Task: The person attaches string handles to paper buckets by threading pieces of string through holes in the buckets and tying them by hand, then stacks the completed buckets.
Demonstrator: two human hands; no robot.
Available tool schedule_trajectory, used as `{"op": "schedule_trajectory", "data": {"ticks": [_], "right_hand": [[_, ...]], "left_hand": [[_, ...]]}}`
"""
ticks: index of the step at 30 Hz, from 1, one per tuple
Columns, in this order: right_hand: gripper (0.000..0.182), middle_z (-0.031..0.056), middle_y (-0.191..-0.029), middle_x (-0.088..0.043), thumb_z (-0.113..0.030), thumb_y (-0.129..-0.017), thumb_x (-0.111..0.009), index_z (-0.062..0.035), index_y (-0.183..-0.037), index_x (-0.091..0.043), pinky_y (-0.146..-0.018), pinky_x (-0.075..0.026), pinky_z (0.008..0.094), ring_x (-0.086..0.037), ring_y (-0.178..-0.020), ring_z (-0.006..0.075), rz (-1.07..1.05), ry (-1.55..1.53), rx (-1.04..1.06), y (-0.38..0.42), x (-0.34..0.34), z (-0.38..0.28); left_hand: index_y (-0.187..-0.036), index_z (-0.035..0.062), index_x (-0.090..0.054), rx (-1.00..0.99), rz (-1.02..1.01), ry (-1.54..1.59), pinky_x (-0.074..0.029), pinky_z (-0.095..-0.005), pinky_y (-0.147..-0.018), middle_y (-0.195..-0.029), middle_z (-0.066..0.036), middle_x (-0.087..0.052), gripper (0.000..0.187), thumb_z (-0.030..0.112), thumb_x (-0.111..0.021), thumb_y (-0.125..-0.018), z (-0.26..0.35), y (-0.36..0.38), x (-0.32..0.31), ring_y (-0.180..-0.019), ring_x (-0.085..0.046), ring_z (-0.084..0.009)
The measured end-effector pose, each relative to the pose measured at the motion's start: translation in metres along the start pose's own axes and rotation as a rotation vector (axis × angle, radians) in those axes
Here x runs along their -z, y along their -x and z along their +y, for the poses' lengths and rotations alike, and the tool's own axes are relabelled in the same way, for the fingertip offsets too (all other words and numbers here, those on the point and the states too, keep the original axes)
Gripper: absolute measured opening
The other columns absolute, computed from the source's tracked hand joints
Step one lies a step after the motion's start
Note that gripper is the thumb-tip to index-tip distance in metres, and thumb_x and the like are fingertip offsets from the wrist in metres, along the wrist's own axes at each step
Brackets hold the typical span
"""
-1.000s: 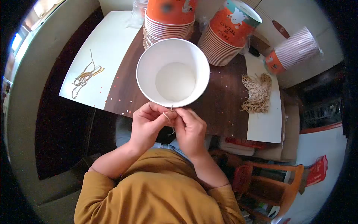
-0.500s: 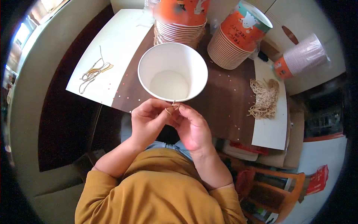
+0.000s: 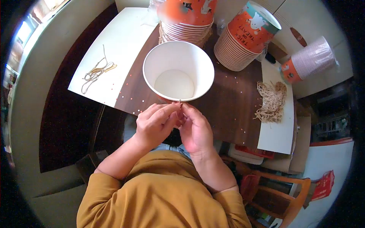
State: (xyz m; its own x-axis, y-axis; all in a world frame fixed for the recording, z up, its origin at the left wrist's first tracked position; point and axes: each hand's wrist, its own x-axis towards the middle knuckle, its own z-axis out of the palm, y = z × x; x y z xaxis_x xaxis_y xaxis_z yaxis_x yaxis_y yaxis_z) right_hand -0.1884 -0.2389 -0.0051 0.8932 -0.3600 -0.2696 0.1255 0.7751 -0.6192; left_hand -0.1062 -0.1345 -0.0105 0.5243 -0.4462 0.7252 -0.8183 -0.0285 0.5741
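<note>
A large paper bucket (image 3: 175, 81), white inside, stands at the table's near edge with its opening toward me. Just below its near rim, my left hand (image 3: 156, 123) and my right hand (image 3: 195, 129) meet with fingertips pinched together. A short end of cord (image 3: 180, 101) sticks up between them at the rim; the rest is hidden by my fingers. Tan twisted cords (image 3: 271, 102) lie in a bundle on the right. Loose grey and yellowish cords (image 3: 97, 74) lie on the white board at the left.
Stacked orange buckets (image 3: 186, 28) stand behind the bucket, with another stack (image 3: 243, 41) to their right. A wrapped stack (image 3: 308, 60) lies tilted at far right. Small dots are scattered on the brown table (image 3: 232, 110). A wooden chair (image 3: 300, 197) is at lower right.
My left fingers have closed over the cord, hiding the loop that showed between my hands. The view has shifted slightly, and my hands remain by the near rim.
</note>
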Motion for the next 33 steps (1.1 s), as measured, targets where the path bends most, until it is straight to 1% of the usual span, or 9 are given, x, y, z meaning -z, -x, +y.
{"op": "schedule_trajectory", "data": {"ticks": [8,11,17,20,23,24,27,30,33], "right_hand": [[0.024,-0.0017,-0.102,-0.066,-0.025,-0.094,-0.056,-0.0097,-0.108,-0.066,-0.080,-0.040,0.0270,-0.056,-0.090,0.0083,0.041,0.011,0.004,0.000,0.003,0.006],[0.022,-0.0014,-0.101,-0.066,-0.026,-0.094,-0.057,-0.0106,-0.107,-0.065,-0.082,-0.040,0.0285,-0.056,-0.092,0.0092,0.052,-0.033,-0.050,0.001,0.001,0.003],[0.020,0.0002,-0.101,-0.066,-0.026,-0.093,-0.059,-0.0113,-0.105,-0.064,-0.082,-0.042,0.0295,-0.058,-0.093,0.0107,-0.037,-0.101,-0.089,-0.002,0.004,0.001],[0.016,-0.0005,-0.093,-0.068,-0.022,-0.090,-0.063,-0.0116,-0.101,-0.068,-0.075,-0.044,0.0283,-0.062,-0.086,0.0124,0.058,-0.103,-0.101,-0.001,-0.001,-0.002],[0.016,0.0010,-0.092,-0.068,-0.021,-0.089,-0.064,-0.0104,-0.101,-0.068,-0.074,-0.045,0.0279,-0.062,-0.085,0.0128,0.019,0.019,-0.172,-0.007,0.017,-0.006],[0.019,0.0024,-0.092,-0.068,-0.021,-0.090,-0.063,-0.0074,-0.103,-0.067,-0.074,-0.045,0.0276,-0.062,-0.084,0.0133,0.016,0.077,-0.165,-0.008,0.019,-0.010],[0.024,0.0051,-0.091,-0.067,-0.020,-0.091,-0.062,-0.0011,-0.105,-0.064,-0.074,-0.046,0.0267,-0.061,-0.082,0.0142,-0.008,0.276,-0.126,-0.009,0.023,-0.020],[0.023,0.0049,-0.091,-0.066,-0.018,-0.091,-0.063,-0.0003,-0.105,-0.064,-0.075,-0.045,0.0260,-0.060,-0.083,0.0133,-0.042,0.468,-0.057,-0.013,0.028,-0.026],[0.023,0.0046,-0.091,-0.066,-0.016,-0.090,-0.064,0.0007,-0.105,-0.064,-0.076,-0.045,0.0260,-0.059,-0.082,0.0119,-0.042,0.555,0.010,-0.015,0.026,-0.029]], "left_hand": [[-0.103,-0.0017,-0.065,-0.259,-0.055,-0.088,-0.047,-0.0300,-0.055,-0.088,-0.012,-0.068,0.032,-0.003,-0.071,-0.072,-0.004,-0.010,0.006,-0.072,-0.066,-0.0211],[-0.101,-0.0027,-0.065,-0.290,-0.042,-0.081,-0.049,-0.0308,-0.057,-0.089,-0.013,-0.067,0.032,-0.004,-0.072,-0.070,-0.009,-0.011,0.006,-0.073,-0.066,-0.0216],[-0.093,0.0013,-0.065,-0.246,0.022,0.007,-0.053,-0.0312,-0.061,-0.085,-0.012,-0.066,0.022,-0.007,-0.070,-0.073,-0.010,-0.011,0.003,-0.071,-0.065,-0.0239],[-0.090,0.0025,-0.064,-0.086,0.031,0.010,-0.053,-0.0306,-0.062,-0.084,-0.012,-0.065,0.017,-0.006,-0.068,-0.075,-0.005,-0.008,0.008,-0.073,-0.065,-0.0234],[-0.089,0.0024,-0.063,-0.028,0.017,0.032,-0.053,-0.0301,-0.063,-0.082,-0.012,-0.064,0.013,-0.005,-0.065,-0.079,-0.002,-0.012,0.014,-0.073,-0.064,-0.0237],[-0.089,0.0012,-0.062,0.006,0.001,0.056,-0.051,-0.0292,-0.064,-0.082,-0.011,-0.063,0.010,-0.005,-0.062,-0.081,-0.001,-0.014,0.015,-0.072,-0.063,-0.0211],[-0.089,0.0025,-0.062,0.092,-0.010,0.108,-0.052,-0.0298,-0.061,-0.082,-0.009,-0.064,0.018,-0.009,-0.062,-0.075,0.000,-0.016,0.016,-0.071,-0.063,-0.0211],[-0.088,-0.0009,-0.060,0.182,-0.085,0.172,-0.049,-0.0259,-0.067,-0.083,-0.008,-0.059,0.005,-0.003,-0.060,-0.084,0.006,-0.019,0.018,-0.073,-0.059,-0.0149],[-0.089,0.0011,-0.061,0.359,-0.157,0.334,-0.048,-0.0238,-0.064,-0.079,-0.005,-0.063,0.006,-0.003,-0.061,-0.085,0.008,-0.021,0.019,-0.074,-0.062,-0.0130]]}}
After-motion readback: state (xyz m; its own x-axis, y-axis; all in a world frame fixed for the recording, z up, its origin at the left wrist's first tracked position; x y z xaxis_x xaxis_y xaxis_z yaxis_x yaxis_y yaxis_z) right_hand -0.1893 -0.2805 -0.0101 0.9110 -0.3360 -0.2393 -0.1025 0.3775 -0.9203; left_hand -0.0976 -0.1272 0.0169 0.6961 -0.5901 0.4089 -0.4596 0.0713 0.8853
